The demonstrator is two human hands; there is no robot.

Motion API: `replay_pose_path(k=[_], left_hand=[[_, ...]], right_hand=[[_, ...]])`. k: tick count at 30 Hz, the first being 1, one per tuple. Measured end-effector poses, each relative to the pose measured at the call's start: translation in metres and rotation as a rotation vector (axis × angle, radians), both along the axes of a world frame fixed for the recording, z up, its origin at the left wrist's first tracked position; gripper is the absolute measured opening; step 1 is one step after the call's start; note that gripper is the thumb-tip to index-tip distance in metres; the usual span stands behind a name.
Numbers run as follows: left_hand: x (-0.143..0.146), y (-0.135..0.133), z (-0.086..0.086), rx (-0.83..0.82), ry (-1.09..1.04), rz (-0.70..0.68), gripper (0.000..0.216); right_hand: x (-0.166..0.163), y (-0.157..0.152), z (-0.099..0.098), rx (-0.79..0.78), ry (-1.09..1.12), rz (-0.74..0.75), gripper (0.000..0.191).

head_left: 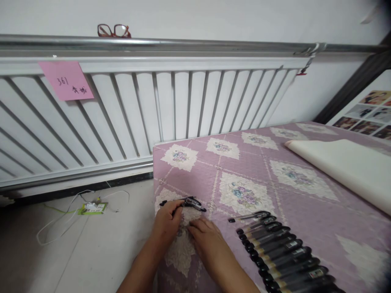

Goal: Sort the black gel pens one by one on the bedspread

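Near the left edge of the flowered bedspread (189,260), my left hand (168,219) has its thumb and fingers closed around a small bunch of black pens (194,202). Their dark ends stick out on both sides of the fingers, and how many there are cannot be made out. Just to the right, my right hand (207,236) rests low over the cloth with its fingers loosely stretched and no object visible in it. A row of clear-barrelled pens with black caps (281,248) lies side by side on the bedspread, right of my right hand.
A white radiator (180,106) and a metal pipe (183,44) run along the wall, with glasses (114,30) above and a pink note (67,81) hanging. A power strip (93,208) with cables lies on the floor. A folded cream sheet (345,162) lies at right.
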State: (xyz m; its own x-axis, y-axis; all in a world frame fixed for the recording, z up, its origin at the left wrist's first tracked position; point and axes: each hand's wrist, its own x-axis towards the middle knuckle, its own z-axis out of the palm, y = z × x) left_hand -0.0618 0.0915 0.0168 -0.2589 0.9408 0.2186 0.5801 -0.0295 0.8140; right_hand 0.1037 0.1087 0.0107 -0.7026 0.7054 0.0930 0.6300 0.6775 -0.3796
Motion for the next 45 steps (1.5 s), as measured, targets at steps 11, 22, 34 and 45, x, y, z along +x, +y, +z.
replay_pose_path(k=[11,22,34,45], left_hand=[[0.013,-0.004,0.008,0.013,0.096,-0.160,0.027],[0.018,-0.007,0.010,-0.002,0.118,-0.169,0.025],[0.022,-0.010,0.013,-0.019,0.213,-0.192,0.021],[0.026,-0.012,0.006,0.026,0.249,-0.221,0.021]], right_hand=[[0.012,0.012,-0.008,0.020,-0.059,-0.103,0.020],[0.014,0.010,0.005,-0.072,0.077,-0.202,0.019],[0.023,0.016,0.015,-0.448,0.732,-0.396,0.023],[0.018,0.015,0.015,-0.661,0.911,-0.433,0.034]])
